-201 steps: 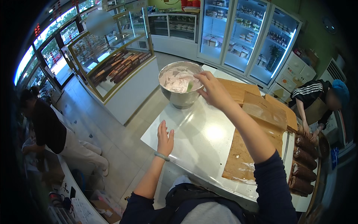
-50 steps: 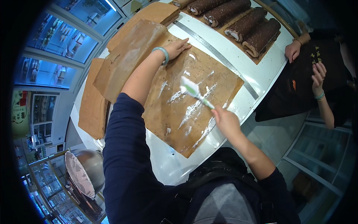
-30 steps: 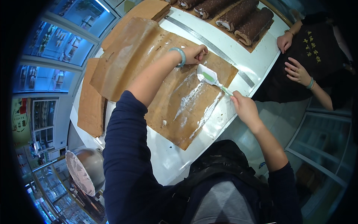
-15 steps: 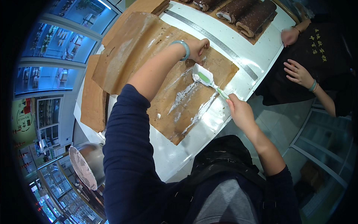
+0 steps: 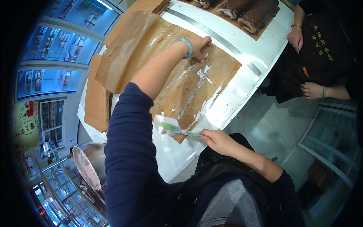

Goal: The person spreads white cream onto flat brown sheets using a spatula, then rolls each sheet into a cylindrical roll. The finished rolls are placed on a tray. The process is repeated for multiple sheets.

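A brown baking-paper sheet (image 5: pixel 211 70) lies on the white table, streaked with white cream (image 5: pixel 204 74). My left hand (image 5: pixel 197 47), wearing a pale green bangle, is closed with curled fingers at the sheet's far part and appears to grip a crease of it; the fingertips are partly hidden. In my right hand (image 5: pixel 217 140), near the table's front edge, is a spatula (image 5: pixel 169 125) with a white blade and green handle, my fingers wrapped round the handle. Its blade is over the sheet's near left edge, with a lump of cream (image 5: pixel 162 130) on it.
Chocolate-brown cake rolls (image 5: pixel 257 15) lie on a board at the far right, beyond a metal ruler (image 5: pixel 204 27). Brown slabs (image 5: pixel 97 100) are stacked at the left. A metal bowl (image 5: pixel 94 166) with pale cream stands lower left. A co-worker's hands (image 5: pixel 296 39) are at the right.
My right hand has drawn the spatula toward me and left, from beside my left hand to the sheet's near edge. My left hand stays nearly in place. The co-worker's hands have lowered.
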A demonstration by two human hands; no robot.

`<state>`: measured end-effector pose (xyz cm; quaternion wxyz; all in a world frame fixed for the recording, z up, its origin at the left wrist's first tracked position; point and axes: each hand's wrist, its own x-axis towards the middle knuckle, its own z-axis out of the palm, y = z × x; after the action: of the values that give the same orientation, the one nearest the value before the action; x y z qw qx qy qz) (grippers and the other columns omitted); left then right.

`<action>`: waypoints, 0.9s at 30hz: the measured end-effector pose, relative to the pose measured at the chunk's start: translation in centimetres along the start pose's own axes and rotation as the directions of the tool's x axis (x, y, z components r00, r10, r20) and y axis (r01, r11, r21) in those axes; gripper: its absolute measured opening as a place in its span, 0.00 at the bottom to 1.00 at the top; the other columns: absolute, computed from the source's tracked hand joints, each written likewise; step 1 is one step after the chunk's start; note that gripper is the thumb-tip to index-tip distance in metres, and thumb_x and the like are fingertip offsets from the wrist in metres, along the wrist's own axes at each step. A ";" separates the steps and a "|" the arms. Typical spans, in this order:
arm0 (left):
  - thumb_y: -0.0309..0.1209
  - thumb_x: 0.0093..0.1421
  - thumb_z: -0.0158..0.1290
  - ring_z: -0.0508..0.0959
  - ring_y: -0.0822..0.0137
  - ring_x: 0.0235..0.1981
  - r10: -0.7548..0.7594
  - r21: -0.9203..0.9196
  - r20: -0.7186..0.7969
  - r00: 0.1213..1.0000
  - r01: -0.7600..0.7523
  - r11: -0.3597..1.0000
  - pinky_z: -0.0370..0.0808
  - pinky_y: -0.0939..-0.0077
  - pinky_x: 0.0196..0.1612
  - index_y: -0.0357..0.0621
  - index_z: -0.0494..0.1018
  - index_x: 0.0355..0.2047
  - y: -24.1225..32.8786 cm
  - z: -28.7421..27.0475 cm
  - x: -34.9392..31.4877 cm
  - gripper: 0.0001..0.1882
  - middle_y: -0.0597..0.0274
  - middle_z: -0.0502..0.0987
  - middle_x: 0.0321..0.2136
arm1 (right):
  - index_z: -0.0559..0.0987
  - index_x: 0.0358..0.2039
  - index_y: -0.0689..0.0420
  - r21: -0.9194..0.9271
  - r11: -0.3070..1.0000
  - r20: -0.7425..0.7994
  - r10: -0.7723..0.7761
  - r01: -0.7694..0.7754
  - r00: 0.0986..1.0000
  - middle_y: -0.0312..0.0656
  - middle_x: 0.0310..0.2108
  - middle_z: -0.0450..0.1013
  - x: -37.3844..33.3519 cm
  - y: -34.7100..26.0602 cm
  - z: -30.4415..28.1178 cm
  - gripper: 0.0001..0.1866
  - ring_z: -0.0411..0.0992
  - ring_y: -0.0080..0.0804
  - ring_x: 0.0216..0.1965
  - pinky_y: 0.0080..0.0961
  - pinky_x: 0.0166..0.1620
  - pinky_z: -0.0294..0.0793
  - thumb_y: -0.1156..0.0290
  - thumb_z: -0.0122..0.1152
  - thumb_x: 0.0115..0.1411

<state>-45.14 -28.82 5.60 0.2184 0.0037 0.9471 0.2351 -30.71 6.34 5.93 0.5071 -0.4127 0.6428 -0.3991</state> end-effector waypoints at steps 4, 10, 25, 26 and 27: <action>0.32 0.49 0.74 0.81 0.57 0.39 0.043 0.045 0.007 0.999 -0.044 0.998 0.78 0.64 0.45 0.43 0.65 0.55 2.6 0.4 0.1 0.37 0.57 0.79 0.36 | 0.79 0.43 0.59 -0.010 0.988 -0.225 0.147 -0.153 0.963 0.44 0.21 0.72 -3.0 1.3 -6.1 0.13 0.68 0.29 0.22 0.30 0.30 0.69 0.62 0.55 0.73; 0.34 0.46 0.75 0.82 0.56 0.36 0.216 0.001 0.041 0.976 -0.216 0.976 0.78 0.66 0.41 0.42 0.67 0.52 6.8 2.7 2.2 0.37 0.59 0.80 0.30 | 0.76 0.41 0.55 -0.324 0.882 -0.571 0.107 -0.343 0.814 0.52 0.23 0.74 -5.0 3.8 -12.1 0.11 0.74 0.58 0.27 0.46 0.29 0.70 0.60 0.54 0.73; 0.38 0.44 0.78 0.82 0.51 0.48 0.132 0.103 0.106 0.986 -0.143 0.984 0.78 0.62 0.52 0.45 0.65 0.59 8.0 2.3 2.6 0.45 0.53 0.82 0.44 | 0.78 0.42 0.53 -0.269 0.961 -0.003 0.062 -0.061 0.998 0.46 0.21 0.74 -5.4 1.6 2.1 0.12 0.74 0.47 0.21 0.41 0.26 0.72 0.58 0.54 0.73; 0.37 0.45 0.77 0.82 0.52 0.47 0.112 0.106 0.087 0.990 -0.121 0.987 0.78 0.62 0.51 0.45 0.65 0.59 8.5 2.2 2.1 0.45 0.54 0.82 0.42 | 0.78 0.42 0.54 0.010 0.994 0.088 0.111 -0.113 0.990 0.41 0.20 0.72 -5.2 1.2 2.2 0.13 0.70 0.38 0.19 0.35 0.24 0.69 0.58 0.53 0.74; 0.37 0.46 0.77 0.82 0.53 0.45 0.086 0.099 0.068 0.994 -0.092 0.991 0.77 0.62 0.51 0.45 0.64 0.60 8.9 2.0 1.2 0.44 0.55 0.82 0.40 | 0.78 0.42 0.54 0.249 0.935 0.249 0.190 -0.252 0.950 0.37 0.20 0.69 -4.8 0.8 1.9 0.13 0.67 0.30 0.17 0.29 0.22 0.66 0.58 0.53 0.74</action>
<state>-46.22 -19.92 7.51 0.2371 0.0646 0.9494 0.1958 -28.25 10.96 6.40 0.6699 -0.3039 0.5628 -0.3770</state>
